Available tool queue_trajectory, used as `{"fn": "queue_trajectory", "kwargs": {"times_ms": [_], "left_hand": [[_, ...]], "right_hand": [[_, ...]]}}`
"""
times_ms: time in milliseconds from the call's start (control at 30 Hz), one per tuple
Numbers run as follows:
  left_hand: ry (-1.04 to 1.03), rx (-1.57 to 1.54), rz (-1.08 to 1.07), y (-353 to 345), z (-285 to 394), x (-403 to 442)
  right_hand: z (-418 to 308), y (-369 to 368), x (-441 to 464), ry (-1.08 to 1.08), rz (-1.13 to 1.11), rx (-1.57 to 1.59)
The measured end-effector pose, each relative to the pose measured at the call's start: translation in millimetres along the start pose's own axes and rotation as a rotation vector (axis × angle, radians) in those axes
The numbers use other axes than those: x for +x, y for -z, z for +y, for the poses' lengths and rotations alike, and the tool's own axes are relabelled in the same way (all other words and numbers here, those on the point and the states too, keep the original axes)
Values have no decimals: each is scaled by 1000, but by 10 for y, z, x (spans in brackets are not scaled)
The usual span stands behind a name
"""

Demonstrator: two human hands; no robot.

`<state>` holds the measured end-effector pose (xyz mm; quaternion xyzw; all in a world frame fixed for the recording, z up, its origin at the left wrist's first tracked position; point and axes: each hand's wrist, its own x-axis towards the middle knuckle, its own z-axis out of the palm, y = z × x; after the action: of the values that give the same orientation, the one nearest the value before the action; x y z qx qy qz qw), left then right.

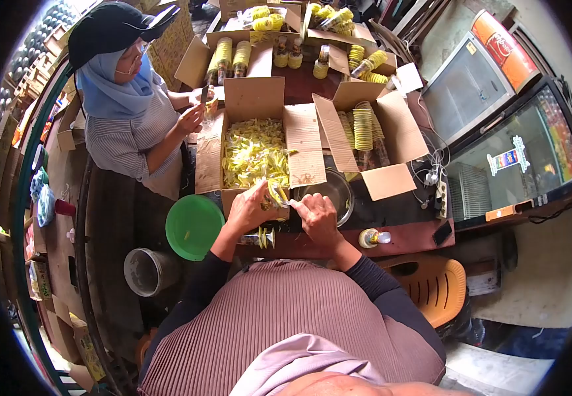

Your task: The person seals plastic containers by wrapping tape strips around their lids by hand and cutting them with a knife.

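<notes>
In front of my body, my left hand [249, 210] is closed around a small clear-and-yellow plastic piece [277, 193] at the near edge of an open cardboard box [254, 99]. My right hand [317, 216] pinches the right side of that piece with thumb and forefinger; its exact kind is too small to make out. Many yellow strips [253, 155] fill the box. Below my left hand lies a clear tube-like stack with yellow rings [259, 237]. A round clear bowl [343, 191] sits just beyond my right hand, partly under a box flap.
Across to the left, a person [127, 125] holds a dark-bladed tool and a small piece. A green basin [195, 254] and grey bucket [142, 272] stand left. At right are a box of ringed stacks [398, 132], a small bottle [373, 237], an orange chair [454, 290] and a fridge [510, 158].
</notes>
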<state>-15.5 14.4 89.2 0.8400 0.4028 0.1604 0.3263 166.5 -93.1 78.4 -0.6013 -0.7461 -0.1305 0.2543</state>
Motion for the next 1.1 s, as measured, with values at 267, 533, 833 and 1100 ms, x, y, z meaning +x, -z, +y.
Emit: {"fn": "queue_trajectory", "kwargs": {"times_ms": [267, 533, 833, 1100], "left_hand": [[-57, -107, -162, -139, -402, 183], [-38, -485, -338, -95, -480, 202], [105, -809, -432, -143, -541, 188], [235, -948, -478, -215, -481, 103]], "right_hand": [[33, -128, -28, 50, 40, -12], [4, -226, 9, 9, 54, 74], [163, -289, 63, -45, -25, 155], [183, -403, -40, 51, 12, 93]]}}
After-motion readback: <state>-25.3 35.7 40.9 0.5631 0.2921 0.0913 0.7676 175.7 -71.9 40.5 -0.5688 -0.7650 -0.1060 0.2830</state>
